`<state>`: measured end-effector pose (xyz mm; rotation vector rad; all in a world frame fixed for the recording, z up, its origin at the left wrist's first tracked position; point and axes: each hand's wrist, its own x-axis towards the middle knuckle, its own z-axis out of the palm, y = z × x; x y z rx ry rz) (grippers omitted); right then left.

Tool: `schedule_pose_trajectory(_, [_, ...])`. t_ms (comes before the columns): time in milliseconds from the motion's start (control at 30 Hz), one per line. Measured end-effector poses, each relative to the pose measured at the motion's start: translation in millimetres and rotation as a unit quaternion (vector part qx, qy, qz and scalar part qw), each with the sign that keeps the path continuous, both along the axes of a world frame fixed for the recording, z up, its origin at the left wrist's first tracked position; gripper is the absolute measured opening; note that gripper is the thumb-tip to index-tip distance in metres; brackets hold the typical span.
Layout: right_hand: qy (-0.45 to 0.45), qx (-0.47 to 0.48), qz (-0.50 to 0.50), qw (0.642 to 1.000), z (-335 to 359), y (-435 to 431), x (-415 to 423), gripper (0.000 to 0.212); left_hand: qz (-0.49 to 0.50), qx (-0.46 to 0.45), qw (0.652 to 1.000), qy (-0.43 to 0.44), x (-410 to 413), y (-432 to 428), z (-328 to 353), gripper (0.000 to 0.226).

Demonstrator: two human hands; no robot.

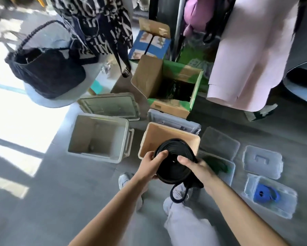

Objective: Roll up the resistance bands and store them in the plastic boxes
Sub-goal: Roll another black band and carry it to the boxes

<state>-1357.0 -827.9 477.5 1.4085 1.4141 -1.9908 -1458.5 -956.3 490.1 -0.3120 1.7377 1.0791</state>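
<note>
Both hands — left hand (153, 165) and right hand (196, 168) — gripped the coiled black band (174, 159), fingers curled round it, above the tan box (149, 139).

grey floor (51, 201) carries open plastic boxes (99, 139), lids (262, 161), cardboard boxes (170, 89).
</note>
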Motion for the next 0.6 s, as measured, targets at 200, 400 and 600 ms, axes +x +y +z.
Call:
schedule_pose_trajectory(200, [-0.041, 0.001, -0.004, 0.999, -164.9, 11.9, -48.7, 0.066, -0.004, 0.016, 1.000, 0.005, -45.7, 13.2, -176.7, 0.024])
schedule_pose_trajectory(400, [-0.074, 0.023, -0.001, 0.997, -323.0, 13.5, -78.2, 0.095, 0.023, 0.013, 0.997, -0.068, -70.4, 18.8, -352.1, 0.058])
schedule_pose_trajectory(600, [-0.112, 0.046, -0.004, 0.993, -442.7, 16.9, -84.9, 0.105, 0.006, 0.008, 0.994, -0.109, -88.4, 28.8, -470.4, 0.068])
